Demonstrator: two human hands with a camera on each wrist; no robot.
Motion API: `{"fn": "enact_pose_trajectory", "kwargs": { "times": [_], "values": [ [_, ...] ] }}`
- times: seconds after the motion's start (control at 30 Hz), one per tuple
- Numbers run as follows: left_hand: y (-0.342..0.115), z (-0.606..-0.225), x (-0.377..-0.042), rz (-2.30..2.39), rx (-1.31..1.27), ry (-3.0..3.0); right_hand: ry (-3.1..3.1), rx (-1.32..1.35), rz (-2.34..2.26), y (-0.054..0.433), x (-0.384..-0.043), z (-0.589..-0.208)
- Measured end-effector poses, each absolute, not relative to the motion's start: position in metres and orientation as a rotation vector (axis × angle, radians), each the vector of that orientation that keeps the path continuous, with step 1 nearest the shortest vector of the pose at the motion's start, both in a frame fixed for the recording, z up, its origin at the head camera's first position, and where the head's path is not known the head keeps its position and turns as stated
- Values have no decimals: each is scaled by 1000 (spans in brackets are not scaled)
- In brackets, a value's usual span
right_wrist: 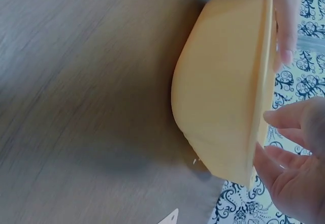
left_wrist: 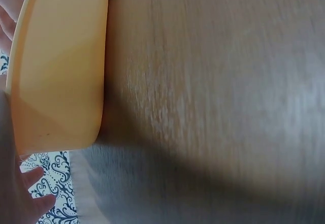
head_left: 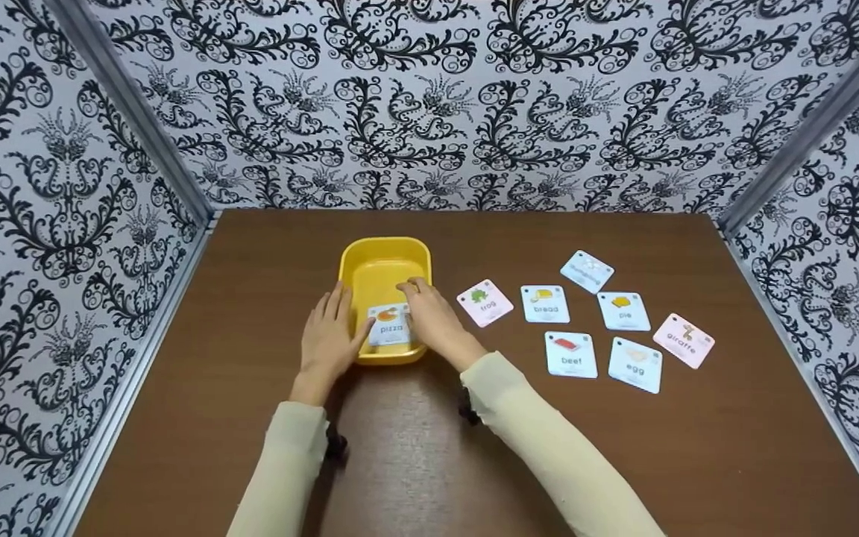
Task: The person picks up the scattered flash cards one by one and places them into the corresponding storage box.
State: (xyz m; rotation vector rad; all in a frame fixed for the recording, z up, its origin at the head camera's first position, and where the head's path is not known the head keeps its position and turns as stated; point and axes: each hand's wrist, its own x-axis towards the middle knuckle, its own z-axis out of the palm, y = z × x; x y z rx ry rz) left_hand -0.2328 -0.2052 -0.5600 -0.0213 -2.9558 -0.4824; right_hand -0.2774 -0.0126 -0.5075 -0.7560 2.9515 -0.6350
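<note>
A yellow tray stands on the table with a pizza picture card inside its near half. My left hand rests at the tray's left side, fingers extended along the rim and thumb reaching over the near left edge beside the card. My right hand lies over the right rim, its fingers loosely bent above the inside and covering the card's right edge. In the right wrist view that hand has fingertips at the rim, and no card shows between them.
Right of the tray lie several cards: frog, bread, pie, beef, egg, giraffe and a blurred blue one. Patterned walls enclose the brown table.
</note>
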Motion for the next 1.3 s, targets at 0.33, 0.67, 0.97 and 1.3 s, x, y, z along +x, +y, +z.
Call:
{"fn": "enact_pose_trajectory", "kwargs": {
  "times": [0.33,0.67,0.97,1.3],
  "values": [
    [-207,-557,-233,-464,-12,-2974,2979,-840,-895,15,-281,-503],
    [-207,-557,-233,-475,-25,-2992,3004,-709,-905,46,-289,-511],
    [-206,-557,-231,-480,-30,-2987,3025,-618,-891,80,-291,-521],
    [-204,-557,-229,-525,-22,-2953,3025,-534,-1008,123,-284,-524]
  ]
}}
